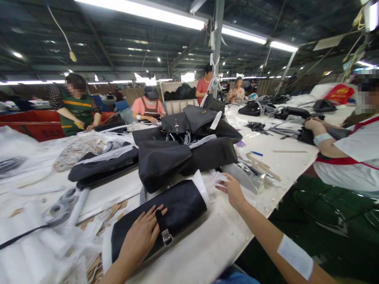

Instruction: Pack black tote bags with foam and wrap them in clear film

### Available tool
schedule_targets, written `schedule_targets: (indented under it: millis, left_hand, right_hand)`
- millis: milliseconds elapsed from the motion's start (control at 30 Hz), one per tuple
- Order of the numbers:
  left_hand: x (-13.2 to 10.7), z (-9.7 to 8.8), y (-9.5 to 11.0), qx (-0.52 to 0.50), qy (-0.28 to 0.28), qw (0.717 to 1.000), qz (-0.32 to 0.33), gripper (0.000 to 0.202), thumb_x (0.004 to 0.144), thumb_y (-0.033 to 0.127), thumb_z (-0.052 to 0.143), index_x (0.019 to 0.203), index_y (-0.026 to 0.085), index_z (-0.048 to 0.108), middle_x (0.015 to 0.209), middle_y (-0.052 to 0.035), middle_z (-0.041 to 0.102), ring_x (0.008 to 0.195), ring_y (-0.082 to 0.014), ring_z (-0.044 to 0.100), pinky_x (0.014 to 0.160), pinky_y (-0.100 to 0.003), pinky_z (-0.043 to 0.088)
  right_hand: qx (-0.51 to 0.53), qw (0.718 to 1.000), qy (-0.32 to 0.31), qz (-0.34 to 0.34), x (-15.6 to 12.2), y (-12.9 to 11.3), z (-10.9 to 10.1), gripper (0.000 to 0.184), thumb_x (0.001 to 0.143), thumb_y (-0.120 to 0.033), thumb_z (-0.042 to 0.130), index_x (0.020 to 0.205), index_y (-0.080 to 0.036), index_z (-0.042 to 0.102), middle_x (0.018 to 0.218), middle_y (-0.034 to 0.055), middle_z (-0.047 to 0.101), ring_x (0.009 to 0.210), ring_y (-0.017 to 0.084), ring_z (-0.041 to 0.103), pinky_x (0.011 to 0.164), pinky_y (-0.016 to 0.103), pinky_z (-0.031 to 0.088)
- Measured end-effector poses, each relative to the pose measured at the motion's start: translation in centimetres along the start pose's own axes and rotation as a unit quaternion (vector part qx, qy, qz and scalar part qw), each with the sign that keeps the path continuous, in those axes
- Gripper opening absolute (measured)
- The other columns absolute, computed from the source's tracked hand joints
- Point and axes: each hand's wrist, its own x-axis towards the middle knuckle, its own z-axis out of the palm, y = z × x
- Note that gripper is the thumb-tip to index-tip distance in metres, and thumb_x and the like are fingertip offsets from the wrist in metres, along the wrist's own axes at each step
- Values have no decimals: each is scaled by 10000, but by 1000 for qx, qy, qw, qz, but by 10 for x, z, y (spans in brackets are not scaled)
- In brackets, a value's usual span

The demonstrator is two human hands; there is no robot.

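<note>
A black bag [183,203] with a buckled strap lies on the white table in front of me. White paper or foam sheeting [201,187] sticks out at both its ends. My left hand [143,228] rests flat on the bag, fingers spread beside the strap [161,221] and its metal buckle [167,237]. Beyond the bag's right end, my right hand [232,191] pinches a thin, translucent white wrapping sheet [217,179] between thumb and fingers. Directly behind, another black bag [161,161] sits in a pile of similar ones.
Scraps and white wrapping [38,236] cover the table's left side. A clear plastic bag [247,177], cardboard strips and a blue pen [257,153] lie at the right. One co-worker [346,146] stands at the right edge; several others work across the table [291,157].
</note>
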Motion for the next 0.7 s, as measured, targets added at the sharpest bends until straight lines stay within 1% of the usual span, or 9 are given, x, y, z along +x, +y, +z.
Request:
schedule_targets:
  millis: [67,133,200,267,367,433,500,600,700]
  left_hand:
    - [0,1,-1,0,6,1000,4,459,1018,384,309,1470,372,390,1521,63,410,1438,-229,332,1157,-472,357]
    - [0,1,-1,-2,11,1000,5,457,1016,375,322,1467,372,392,1517,58,419,1429,-233,353,1152,-477,361]
    - [1,3,-2,-4,14,1000,5,456,1011,367,341,1463,370,399,1511,51,430,1417,-237,376,1145,-482,369]
    - [1,5,-3,-7,17,1000,5,455,1006,358,355,1458,373,405,1505,50,440,1411,-238,389,1137,-482,379]
    - [1,8,-5,-8,28,1000,9,451,1005,355,358,1453,382,410,1501,55,447,1413,-238,385,1134,-486,378]
    - [0,9,-6,-8,34,999,15,454,1006,361,361,1458,381,403,1504,53,444,1416,-239,381,1135,-486,372]
    - [0,9,-5,-10,39,999,19,462,1004,358,371,1465,378,392,1507,50,439,1415,-241,383,1131,-486,376]
    - [-1,6,-3,-14,48,999,16,456,995,319,388,1447,354,434,1491,28,468,1410,-246,393,1119,-494,386]
    - [-1,3,1,-13,49,999,13,453,966,246,410,1407,291,502,1443,-11,531,1395,-244,417,1122,-494,381]
  right_hand:
    - [12,1000,6,2,5,-6,-2,271,722,-411,672,895,-208,619,868,28,688,772,181,673,724,355,612]
    - [14,1000,4,6,9,-14,-6,278,732,-432,684,868,-205,599,862,36,690,757,186,690,727,360,617]
    - [7,1000,-7,8,8,-24,-9,283,715,-405,724,863,-200,596,831,31,699,720,183,700,726,351,616]
    - [-4,1000,-23,2,1,-35,-9,329,689,-368,769,924,-200,611,825,23,719,716,173,704,739,331,608]
    - [-58,997,-45,-37,-21,-50,4,379,715,-396,770,1014,-196,651,861,40,756,782,192,716,762,317,595]
    - [-153,982,-58,-93,-39,-52,22,326,776,-431,719,993,-190,694,873,52,769,816,215,724,764,313,585]
    - [-277,941,-82,-175,-57,-43,45,249,844,-417,651,932,-197,729,851,44,772,803,220,726,747,298,570]
    - [-412,844,-137,-315,-77,-9,76,198,909,-266,561,967,-206,741,916,39,777,827,205,727,775,278,548]
    - [-488,747,-165,-420,-85,27,94,245,927,-154,506,1035,-195,722,1015,55,767,880,192,724,813,264,530]
